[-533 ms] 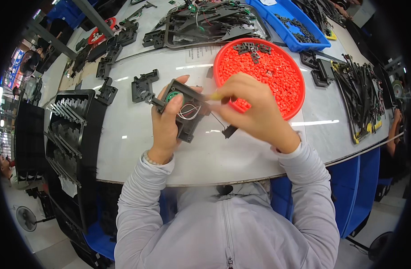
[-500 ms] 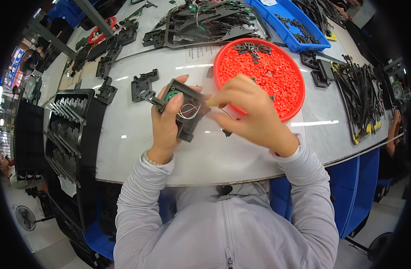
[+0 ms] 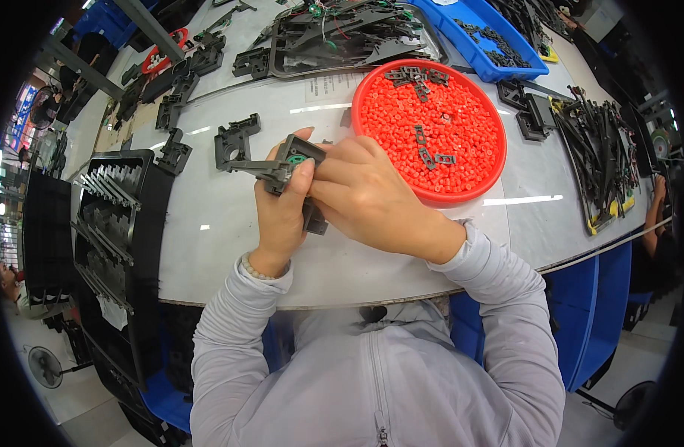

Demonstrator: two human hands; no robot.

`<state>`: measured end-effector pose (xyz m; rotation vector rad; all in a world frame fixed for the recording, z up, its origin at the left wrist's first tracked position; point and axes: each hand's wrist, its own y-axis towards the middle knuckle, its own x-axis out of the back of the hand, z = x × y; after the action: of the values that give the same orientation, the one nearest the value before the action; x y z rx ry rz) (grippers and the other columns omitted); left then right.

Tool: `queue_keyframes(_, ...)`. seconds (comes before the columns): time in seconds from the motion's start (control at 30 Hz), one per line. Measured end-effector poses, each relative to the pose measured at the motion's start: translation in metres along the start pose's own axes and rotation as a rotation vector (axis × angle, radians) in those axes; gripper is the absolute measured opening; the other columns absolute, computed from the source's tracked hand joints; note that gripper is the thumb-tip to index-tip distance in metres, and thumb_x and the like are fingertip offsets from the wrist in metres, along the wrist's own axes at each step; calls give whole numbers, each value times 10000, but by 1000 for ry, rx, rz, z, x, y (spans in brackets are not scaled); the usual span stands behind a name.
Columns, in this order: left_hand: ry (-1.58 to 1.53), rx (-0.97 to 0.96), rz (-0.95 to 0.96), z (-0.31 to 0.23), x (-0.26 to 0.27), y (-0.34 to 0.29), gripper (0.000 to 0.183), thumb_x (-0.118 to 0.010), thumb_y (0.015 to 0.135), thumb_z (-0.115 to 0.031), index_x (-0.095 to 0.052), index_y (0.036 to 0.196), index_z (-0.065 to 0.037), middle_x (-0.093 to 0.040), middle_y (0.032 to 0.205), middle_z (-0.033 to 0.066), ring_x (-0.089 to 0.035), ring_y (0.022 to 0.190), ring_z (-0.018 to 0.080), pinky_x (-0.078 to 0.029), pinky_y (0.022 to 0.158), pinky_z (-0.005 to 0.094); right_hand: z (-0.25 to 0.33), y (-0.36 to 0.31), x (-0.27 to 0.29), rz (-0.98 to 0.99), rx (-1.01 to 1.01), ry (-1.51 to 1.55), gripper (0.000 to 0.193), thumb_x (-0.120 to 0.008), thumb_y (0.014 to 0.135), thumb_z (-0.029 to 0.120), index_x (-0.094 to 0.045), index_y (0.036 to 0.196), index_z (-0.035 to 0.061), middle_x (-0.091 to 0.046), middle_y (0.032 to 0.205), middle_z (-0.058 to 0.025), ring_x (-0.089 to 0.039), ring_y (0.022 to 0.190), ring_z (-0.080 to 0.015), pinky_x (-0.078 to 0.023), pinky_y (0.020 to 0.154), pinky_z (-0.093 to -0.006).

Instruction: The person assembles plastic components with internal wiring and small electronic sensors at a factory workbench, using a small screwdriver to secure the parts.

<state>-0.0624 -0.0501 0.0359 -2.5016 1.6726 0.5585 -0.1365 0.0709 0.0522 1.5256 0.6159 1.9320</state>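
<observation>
My left hand (image 3: 281, 220) is wrapped round a dark grey plastic housing (image 3: 315, 220), its thumb lying along the near face. A green round part (image 3: 295, 159) shows inside the housing's upper end, and an arm-like piece sticks out to the left. My right hand (image 3: 368, 197) is closed over the housing's right side, fingertips bent into it. Whatever those fingers pinch is hidden, and so are the wires inside. Just left of my hands, a similar dark grey housing (image 3: 236, 141) lies on the white table.
A round red tray (image 3: 493, 173) of small red pieces, with several dark clips on top, stands right of my hands. Behind are a metal tray (image 3: 282, 68) of dark parts and a blue bin (image 3: 506, 73). A black rack (image 3: 149, 223) stands left; dark strips (image 3: 599, 160) lie right.
My right hand has moved left and closed over the housing, covering its wires. The housing has tilted in my left hand. Dark clips in the red tray are now uncovered.
</observation>
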Motion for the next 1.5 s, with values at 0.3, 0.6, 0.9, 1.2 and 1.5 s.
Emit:
queue_keyframes(0.3,-226,15,-28,-2,0,2,425,-489,878,-141,-364,1246,32,-547,1100,194,-594,979,285,-521,811,373,-6,-10,30,-100,-104,222,192,-656,660,38,-610,847,44,-568,844,-62,-515,793,-258,-408,723,-370)
queue_keyframes(0.6,-210,-121,-154,-6,4,3,438,-457,889,-203,-354,1263,0,-513,1132,207,-561,1037,328,-519,825,411,-8,-40,28,-126,-1064,1242,107,-641,821,99,-570,878,42,-566,807,37,-508,732,-31,-405,652,-191)
queue_keyframes(0.9,-162,-158,-164,-2,1,1,447,-448,889,-205,-341,1277,-10,-499,1154,205,-546,1061,320,-508,841,404,-6,-38,11,-248,-1085,1298,156,-636,825,114,-536,930,53,-591,776,-12,-539,696,-71,-428,631,-209)
queue_keyframes(1.2,-199,-184,-153,-3,-2,-2,422,-461,879,-155,-347,1250,9,-515,1137,215,-562,1037,320,-521,818,411,-6,-37,5,-249,-1168,1376,80,-581,864,107,-536,890,45,-583,749,-27,-545,659,-98,-450,609,-227)
queue_keyframes(1.5,-161,-132,-73,0,-7,-8,412,-440,889,-155,-335,1256,0,-509,1153,207,-570,1022,297,-525,807,379,4,-35,3,230,-956,1442,269,-604,860,306,-561,786,51,-513,652,39,-450,582,-37,-353,529,-192)
